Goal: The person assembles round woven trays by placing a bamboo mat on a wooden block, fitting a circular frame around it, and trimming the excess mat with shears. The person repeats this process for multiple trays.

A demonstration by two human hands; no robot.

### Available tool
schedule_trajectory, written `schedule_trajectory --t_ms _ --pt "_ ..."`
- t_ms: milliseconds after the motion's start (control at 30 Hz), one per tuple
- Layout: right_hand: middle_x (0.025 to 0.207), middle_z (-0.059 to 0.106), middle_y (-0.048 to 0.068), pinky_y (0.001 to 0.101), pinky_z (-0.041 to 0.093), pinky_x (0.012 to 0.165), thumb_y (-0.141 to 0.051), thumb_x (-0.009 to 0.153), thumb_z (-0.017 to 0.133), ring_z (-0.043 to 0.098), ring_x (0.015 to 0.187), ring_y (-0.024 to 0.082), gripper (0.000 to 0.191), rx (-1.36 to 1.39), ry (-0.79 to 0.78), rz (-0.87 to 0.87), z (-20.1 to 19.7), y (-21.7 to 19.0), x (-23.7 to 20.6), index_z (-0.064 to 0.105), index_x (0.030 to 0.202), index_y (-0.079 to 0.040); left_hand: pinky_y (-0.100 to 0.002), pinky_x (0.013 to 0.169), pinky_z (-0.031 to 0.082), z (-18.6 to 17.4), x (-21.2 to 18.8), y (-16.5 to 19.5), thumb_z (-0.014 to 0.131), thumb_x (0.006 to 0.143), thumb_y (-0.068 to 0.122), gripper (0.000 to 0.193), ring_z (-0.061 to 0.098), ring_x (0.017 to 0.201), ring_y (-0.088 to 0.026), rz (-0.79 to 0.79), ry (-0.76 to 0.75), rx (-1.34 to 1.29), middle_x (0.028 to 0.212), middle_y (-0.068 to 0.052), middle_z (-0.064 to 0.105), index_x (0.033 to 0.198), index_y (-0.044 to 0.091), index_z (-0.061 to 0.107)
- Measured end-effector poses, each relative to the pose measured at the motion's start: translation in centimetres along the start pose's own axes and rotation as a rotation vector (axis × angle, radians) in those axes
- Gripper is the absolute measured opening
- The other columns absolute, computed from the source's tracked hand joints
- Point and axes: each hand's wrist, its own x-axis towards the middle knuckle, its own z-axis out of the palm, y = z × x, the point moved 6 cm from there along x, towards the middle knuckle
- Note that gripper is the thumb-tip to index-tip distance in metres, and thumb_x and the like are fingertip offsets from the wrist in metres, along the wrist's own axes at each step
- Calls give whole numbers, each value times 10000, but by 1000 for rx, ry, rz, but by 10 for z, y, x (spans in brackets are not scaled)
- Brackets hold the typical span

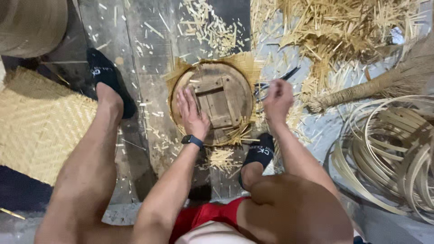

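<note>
Head view: round wooden mould [221,97] on fringed weave [246,63]

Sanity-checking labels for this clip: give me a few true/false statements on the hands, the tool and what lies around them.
1. The left hand rests flat on the round wooden disc. True.
2. The right hand holds a hammer. False: it holds dark scissors.
3. A woven mat lies left of the person's leg. True.
4. Coiled strips lie at far left. False: they are at right.
5. The left wrist is bare. False: it wears a dark watch.
</note>
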Motion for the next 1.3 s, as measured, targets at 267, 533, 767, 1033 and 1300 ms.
schedule_trajectory --t_ms 267,533,767,1033,1300 --pt "829 707 287 503 548 789 -441 770 853 703 838 423 502 -636 -378 340 40 44 16 709 731 38 -531 1318 118 4 11 1 607 782 -22 1067 133 1605 -444 22 -52 21 1732 -235 101 1681 144 57" --pt "761 670 50 343 483 562 -138 834 772 615 639 185 237 498 -261 767 -17 98 14 679 972 31 -532 1343 104 9 33 18 688 845 91 1079 104 1621 -443 148 -119 150 1746 -243 38 1683 113 8" --pt "725 670 134 418 492 610 -389 885 799 621 634 265 438 -416 -621 297 -114 87 -55 689 924 33 -558 1283 42 67 4 76 795 856 294 1096 -7 1578 -450 108 -152 -32 1698 -263 8 1639 54 67" --pt "806 680 248 524 523 729 -493 868 710 665 789 462 487 -512 -622 104 -45 37 -58 692 892 -7 -563 1313 46 77 -1 94 775 749 125 1121 11 1599 -454 94 -172 -62 1717 -248 39 1639 19 101" --pt "834 670 202 510 537 698 -431 821 748 666 749 412 414 -660 -328 -212 -38 38 -42 714 893 -25 -579 1285 42 81 -2 93 776 739 105 1116 -3 1581 -471 74 -221 -75 1703 -259 45 1624 6 103"
